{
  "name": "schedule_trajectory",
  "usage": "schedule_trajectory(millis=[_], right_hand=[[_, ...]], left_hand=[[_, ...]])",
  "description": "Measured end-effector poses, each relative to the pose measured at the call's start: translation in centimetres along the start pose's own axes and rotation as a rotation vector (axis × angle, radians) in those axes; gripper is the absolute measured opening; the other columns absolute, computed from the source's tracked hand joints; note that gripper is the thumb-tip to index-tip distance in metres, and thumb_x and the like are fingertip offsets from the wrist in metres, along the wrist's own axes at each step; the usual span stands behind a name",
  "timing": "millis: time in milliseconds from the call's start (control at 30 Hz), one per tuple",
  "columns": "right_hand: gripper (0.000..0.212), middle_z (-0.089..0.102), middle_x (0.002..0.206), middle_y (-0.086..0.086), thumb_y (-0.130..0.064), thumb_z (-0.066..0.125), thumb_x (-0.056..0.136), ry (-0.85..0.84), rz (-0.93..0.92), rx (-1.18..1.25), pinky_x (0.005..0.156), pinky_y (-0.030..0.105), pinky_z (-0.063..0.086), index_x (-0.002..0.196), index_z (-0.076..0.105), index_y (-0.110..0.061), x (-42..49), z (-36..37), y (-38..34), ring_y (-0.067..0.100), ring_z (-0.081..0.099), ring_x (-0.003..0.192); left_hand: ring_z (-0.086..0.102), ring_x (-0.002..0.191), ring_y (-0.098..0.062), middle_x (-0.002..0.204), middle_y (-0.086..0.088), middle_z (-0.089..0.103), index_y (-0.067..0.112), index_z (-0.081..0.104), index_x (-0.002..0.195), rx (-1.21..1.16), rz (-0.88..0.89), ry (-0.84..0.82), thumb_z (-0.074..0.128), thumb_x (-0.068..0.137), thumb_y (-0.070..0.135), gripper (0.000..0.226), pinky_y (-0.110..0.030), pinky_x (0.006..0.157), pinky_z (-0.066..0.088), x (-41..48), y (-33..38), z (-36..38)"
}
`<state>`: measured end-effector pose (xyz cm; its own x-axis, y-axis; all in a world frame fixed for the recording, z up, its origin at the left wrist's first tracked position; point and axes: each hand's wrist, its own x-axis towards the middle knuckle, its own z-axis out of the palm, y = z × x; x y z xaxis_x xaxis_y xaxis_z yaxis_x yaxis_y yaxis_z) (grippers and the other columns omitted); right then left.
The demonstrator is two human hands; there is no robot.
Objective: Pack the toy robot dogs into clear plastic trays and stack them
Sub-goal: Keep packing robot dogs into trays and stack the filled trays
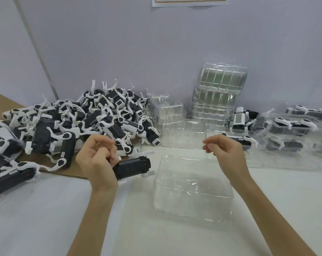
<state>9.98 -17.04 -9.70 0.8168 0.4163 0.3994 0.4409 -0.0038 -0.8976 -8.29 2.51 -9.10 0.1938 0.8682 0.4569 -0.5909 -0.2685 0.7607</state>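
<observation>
A clear tray point(191, 183) of thin, glossy, ribbed plastic lies on the white worktop point(45, 209) between the forearms. Just left of it, the left hand point(97, 159) grips a toy dog point(132, 167) with a boxy black body, white legs and a red dot. The right hand point(225, 150) hovers with its fingers curled; whether it pinches a clear edge is hard to tell. Farther left, a heap of dogs point(73, 122) covers brown cardboard point(1, 100), their small white labels unreadable. Far right, filled trays point(289, 124) hold dogs. By the wall, nested trays point(217, 93) stand stacked.
</observation>
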Motion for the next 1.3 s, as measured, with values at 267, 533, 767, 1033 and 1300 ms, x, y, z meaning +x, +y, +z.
schedule_trajectory(millis=[267, 533, 767, 1033, 1300], right_hand=[[0.014, 0.073, 0.097, -0.011, -0.024, 0.069, 0.092, -0.128, -0.263, -0.167, 0.089, 0.033, 0.05, 0.105, 0.071, -0.028, -0.5, -0.6, -1.6, 0.008, 0.067, 0.094], [0.055, 0.066, 0.123, 0.013, -0.033, 0.074, 0.082, -0.673, 0.085, 0.484, 0.069, 0.032, 0.058, 0.134, 0.057, -0.028, -1.5, 0.1, -3.2, 0.039, 0.071, 0.094], [0.045, 0.068, 0.118, 0.008, 0.009, 0.067, 0.076, -0.367, -0.07, 0.559, 0.082, 0.036, 0.06, 0.108, 0.075, -0.022, -0.7, -0.7, -2.8, 0.036, 0.065, 0.108], [0.056, 0.063, 0.131, 0.007, 0.006, 0.068, 0.085, -0.482, 0.026, 0.38, 0.08, 0.04, 0.06, 0.132, 0.058, -0.024, -0.9, 0.1, -2.3, 0.033, 0.068, 0.108], [0.048, 0.065, 0.102, 0.007, -0.03, 0.069, 0.085, -0.54, 0.112, 0.403, 0.068, 0.026, 0.047, 0.132, 0.057, -0.022, -0.5, -0.3, -2.0, 0.016, 0.059, 0.08]], left_hand=[[0.023, 0.042, -0.014, 0.047, 0.002, 0.038, 0.01, 0.054, 0.068, -0.171, 0.075, -0.125, 0.029, 0.06, -0.009, 0.032, -0.017, 0.042, 0.019, 0.9, 4.2, 3.1], [0.035, 0.043, -0.019, 0.052, -0.002, 0.045, 0.011, 0.055, 0.073, -0.12, 0.346, -0.41, 0.034, 0.062, -0.014, 0.035, -0.019, 0.044, 0.029, -2.1, 5.5, 7.4], [0.053, 0.123, -0.005, 0.136, 0.008, 0.051, 0.034, 0.045, 0.132, 0.322, 0.044, -0.468, 0.058, 0.08, 0.062, 0.061, -0.03, 0.099, 0.045, -1.6, 2.0, 6.2], [0.058, 0.061, -0.018, 0.068, -0.006, 0.055, 0.004, 0.061, 0.108, -0.178, -0.658, -0.538, 0.07, 0.083, 0.046, 0.049, -0.03, 0.064, 0.057, -2.7, -1.2, 4.4], [0.039, 0.06, -0.012, 0.061, 0.0, 0.043, 0.017, 0.049, 0.073, -0.104, -0.522, -0.635, 0.055, 0.087, 0.059, 0.044, -0.025, 0.056, 0.029, -2.1, -1.4, 3.5]])
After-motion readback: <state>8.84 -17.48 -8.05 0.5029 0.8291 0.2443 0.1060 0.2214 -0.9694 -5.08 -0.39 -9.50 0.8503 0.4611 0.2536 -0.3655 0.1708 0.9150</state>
